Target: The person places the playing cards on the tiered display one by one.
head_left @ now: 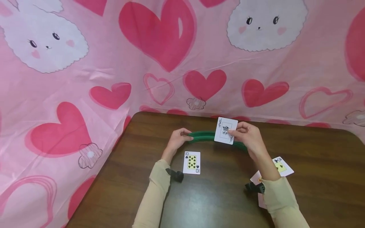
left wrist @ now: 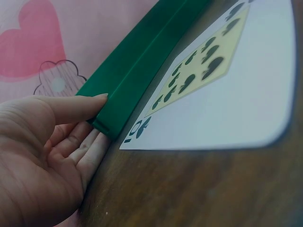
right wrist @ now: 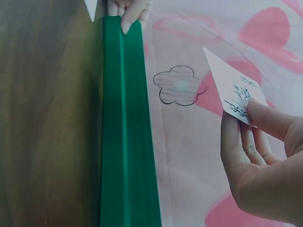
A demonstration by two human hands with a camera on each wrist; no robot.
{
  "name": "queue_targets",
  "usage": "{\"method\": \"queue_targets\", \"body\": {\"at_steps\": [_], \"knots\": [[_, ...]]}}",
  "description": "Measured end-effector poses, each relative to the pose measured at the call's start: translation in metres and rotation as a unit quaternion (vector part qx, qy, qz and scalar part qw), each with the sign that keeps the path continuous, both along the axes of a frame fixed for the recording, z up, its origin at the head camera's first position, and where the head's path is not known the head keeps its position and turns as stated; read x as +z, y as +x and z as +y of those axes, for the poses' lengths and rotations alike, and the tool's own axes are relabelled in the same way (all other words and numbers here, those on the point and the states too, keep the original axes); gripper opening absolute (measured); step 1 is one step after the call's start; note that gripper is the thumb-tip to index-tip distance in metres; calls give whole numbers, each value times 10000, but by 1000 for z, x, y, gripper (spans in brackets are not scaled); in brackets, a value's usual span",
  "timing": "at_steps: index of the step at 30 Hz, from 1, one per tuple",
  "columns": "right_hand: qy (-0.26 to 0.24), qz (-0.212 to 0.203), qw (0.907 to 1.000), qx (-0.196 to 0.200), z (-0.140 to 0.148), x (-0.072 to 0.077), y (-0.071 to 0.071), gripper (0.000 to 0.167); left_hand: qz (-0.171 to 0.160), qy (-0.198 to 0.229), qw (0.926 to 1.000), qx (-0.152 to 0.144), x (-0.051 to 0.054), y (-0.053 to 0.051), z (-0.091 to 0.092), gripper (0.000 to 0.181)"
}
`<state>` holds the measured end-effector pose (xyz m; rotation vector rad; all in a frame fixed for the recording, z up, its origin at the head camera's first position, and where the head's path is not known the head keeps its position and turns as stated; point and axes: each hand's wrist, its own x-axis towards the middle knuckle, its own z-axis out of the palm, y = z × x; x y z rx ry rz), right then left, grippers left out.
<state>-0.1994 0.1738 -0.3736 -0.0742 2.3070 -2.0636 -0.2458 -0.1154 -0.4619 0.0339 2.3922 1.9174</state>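
I watch the left hand [head_left: 178, 138] pinch one green holder [head_left: 203, 136] on the table [head_left: 216, 190], near one ten of spades [head_left: 191, 163]. The right hand [head_left: 251, 139] pinches one joker [head_left: 223, 130] aloft, left of at least two more cards [head_left: 282, 167].

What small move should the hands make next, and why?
Probably lower the joker card toward the green holder: the right hand pinches the card clear of it, the left hand grips one end, and the stretch seen from the right wrist carries no card.
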Motion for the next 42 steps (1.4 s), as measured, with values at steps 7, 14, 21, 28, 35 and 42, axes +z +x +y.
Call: {"method": "queue_targets", "body": {"at_steps": [7, 14, 21, 28, 35, 42], "knots": [[-116, -51, 9999, -60, -9, 4, -3, 33, -5, -41, 10000, 10, -3, 2, 2, 19], [-122, -25, 9999, -105, -14, 9, -8, 39, -13, -21, 10000, 13, -5, 3, 3, 18], [-272, 31, 9996, -102, -22, 15, -12, 42, -85, -90, 9999, 54, -4, 3, 4, 19], [-73, 57, 9999, -132, -30, 22, -19, 42, 57, -328, 9994, 3, -1, 2, 4, 21], [-116, 65, 9999, 56, -36, 23, -25, 41, 11, -398, 9992, -32, 2, 1, 5, 21], [-349, 61, 9994, 8, -42, 19, -31, 41, 30, -300, 9995, 64, 2, 0, 2, 20]]}}
